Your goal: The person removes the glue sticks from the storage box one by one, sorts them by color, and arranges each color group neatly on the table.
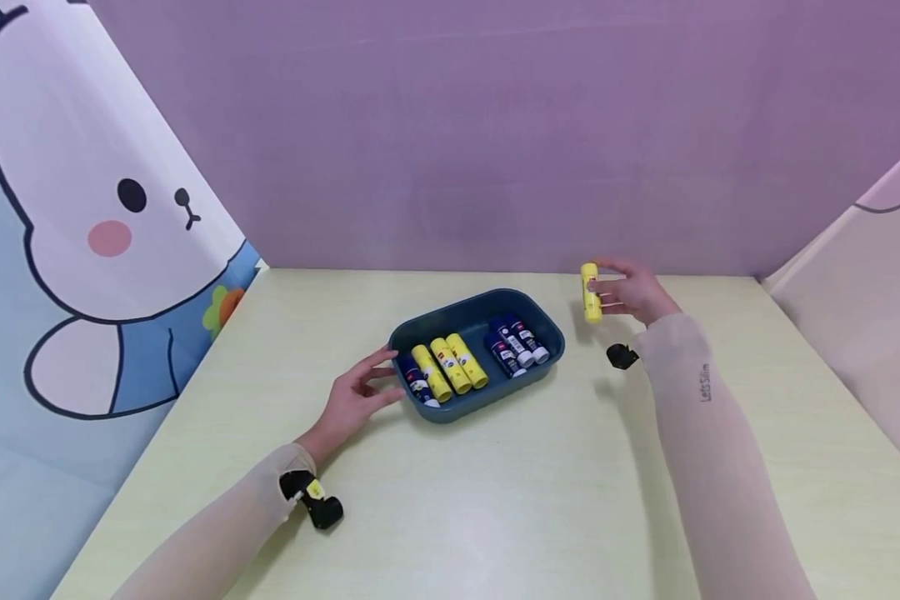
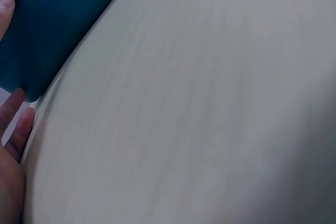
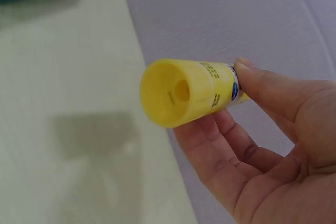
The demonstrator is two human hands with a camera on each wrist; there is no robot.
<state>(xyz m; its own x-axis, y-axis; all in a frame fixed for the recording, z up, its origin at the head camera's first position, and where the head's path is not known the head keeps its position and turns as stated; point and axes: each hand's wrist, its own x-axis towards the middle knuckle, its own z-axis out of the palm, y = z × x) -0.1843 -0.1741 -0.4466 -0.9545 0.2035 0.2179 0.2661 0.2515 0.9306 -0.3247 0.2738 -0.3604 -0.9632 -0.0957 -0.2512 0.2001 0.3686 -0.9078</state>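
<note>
My right hand (image 1: 630, 292) pinches a yellow glue stick (image 1: 591, 293) between thumb and fingers, raised over the back right of the table. In the right wrist view, the hollow yellow end of that stick faces the camera. My left hand (image 1: 352, 402) rests against the left end of a dark blue tray (image 1: 487, 406), its fingers spread and loosely bent along the outer wall. Inside lie three yellow glue sticks (image 1: 450, 365), with a dark blue stick (image 1: 418, 383) to their left. Three more dark blue sticks (image 1: 513, 342) with white ends lie at the tray's right.
The tray stands on a pale wooden table (image 1: 480, 517). A purple cloth wall (image 1: 495, 150) rises behind the table's back edge. On the left hangs a cloth with a cartoon animal (image 1: 67, 183); a pale cloth (image 1: 870, 333) hangs on the right.
</note>
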